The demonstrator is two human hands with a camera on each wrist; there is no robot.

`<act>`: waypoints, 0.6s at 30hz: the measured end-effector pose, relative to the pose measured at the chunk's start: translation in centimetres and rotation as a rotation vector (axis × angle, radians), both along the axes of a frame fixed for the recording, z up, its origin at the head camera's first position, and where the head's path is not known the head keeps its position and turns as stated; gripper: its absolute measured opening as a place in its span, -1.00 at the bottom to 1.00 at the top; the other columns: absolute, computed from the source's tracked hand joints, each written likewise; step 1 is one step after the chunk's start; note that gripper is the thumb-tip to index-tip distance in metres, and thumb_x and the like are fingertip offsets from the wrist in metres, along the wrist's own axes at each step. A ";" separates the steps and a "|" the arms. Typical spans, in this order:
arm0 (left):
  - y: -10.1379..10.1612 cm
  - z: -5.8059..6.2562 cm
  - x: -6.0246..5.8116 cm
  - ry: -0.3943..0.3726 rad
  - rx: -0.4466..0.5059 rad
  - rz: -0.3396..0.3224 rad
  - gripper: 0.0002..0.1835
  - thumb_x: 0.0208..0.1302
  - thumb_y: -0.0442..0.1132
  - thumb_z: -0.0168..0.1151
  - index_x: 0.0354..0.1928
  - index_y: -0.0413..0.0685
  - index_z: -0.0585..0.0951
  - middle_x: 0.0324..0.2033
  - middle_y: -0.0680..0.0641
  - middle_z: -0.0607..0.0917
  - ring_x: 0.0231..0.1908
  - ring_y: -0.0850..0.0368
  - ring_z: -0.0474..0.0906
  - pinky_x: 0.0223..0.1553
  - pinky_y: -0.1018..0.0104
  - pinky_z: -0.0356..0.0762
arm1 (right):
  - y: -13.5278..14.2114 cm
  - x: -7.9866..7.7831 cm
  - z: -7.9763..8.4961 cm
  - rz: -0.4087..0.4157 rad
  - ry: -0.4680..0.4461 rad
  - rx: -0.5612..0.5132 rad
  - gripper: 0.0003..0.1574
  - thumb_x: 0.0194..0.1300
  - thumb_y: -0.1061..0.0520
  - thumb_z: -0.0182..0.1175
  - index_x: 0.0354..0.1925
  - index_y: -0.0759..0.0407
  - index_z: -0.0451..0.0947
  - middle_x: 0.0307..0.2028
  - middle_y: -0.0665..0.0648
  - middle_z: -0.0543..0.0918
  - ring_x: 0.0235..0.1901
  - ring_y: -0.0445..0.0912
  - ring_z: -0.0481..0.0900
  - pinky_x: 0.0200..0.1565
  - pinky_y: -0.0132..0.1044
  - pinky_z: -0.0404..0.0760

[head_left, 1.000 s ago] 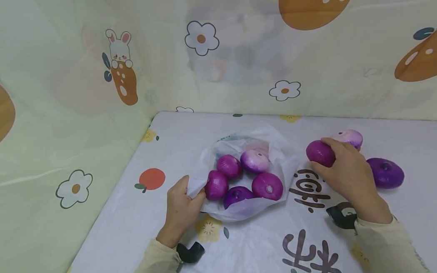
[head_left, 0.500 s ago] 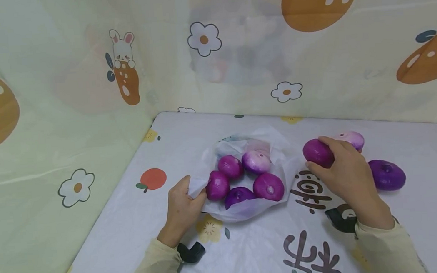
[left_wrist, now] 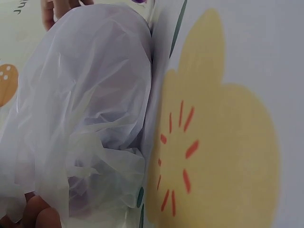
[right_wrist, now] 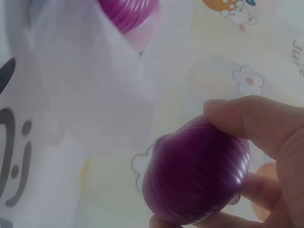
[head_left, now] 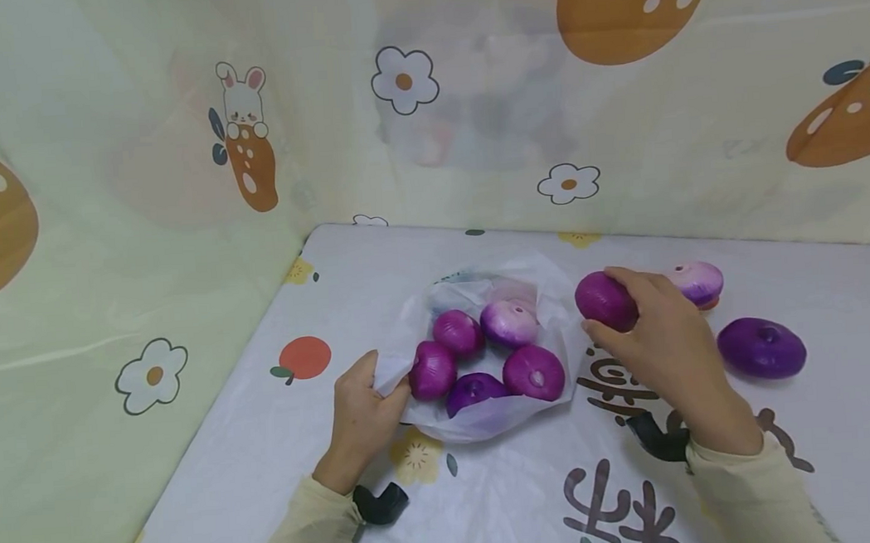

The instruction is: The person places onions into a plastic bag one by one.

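Observation:
A thin white plastic bag (head_left: 548, 294) lies open on the table with several purple onions (head_left: 534, 372) inside. My left hand (head_left: 361, 409) pinches the bag's left edge; in the left wrist view the bag (left_wrist: 90, 109) fills the frame. My right hand (head_left: 659, 337) grips a purple onion (head_left: 603, 301) just off the bag's right rim, lifted a little above the table. The right wrist view shows that onion (right_wrist: 197, 173) between thumb and fingers, with the bag (right_wrist: 85, 85) behind it.
Two more onions lie on the table to the right: a pale one (head_left: 697, 282) and a dark purple one (head_left: 761, 348). A patterned cloth (head_left: 494, 500) covers the table, and printed curtains (head_left: 174, 154) close it in at the back and left.
My right hand has carried its onion leftward, away from the pale onion and up to the bag's right rim. The left hand has kept its hold on the bag.

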State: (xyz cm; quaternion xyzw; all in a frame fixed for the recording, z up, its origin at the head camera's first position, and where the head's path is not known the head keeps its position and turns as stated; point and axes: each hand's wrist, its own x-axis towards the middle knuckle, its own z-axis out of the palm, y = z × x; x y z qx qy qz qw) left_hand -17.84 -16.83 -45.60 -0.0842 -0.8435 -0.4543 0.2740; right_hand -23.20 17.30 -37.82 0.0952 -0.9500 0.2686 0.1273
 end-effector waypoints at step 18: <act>0.0 -0.1 -0.1 0.010 -0.008 0.000 -0.90 0.05 -0.45 0.30 -0.36 -0.19 0.62 -0.48 -0.06 0.65 -0.48 0.10 0.49 -0.47 0.32 0.44 | -4.0 0.6 0.5 0.115 0.048 -0.032 -0.14 0.19 0.02 0.49 0.39 0.20 0.46 0.21 0.40 0.56 0.07 0.30 0.61 -0.03 0.28 0.62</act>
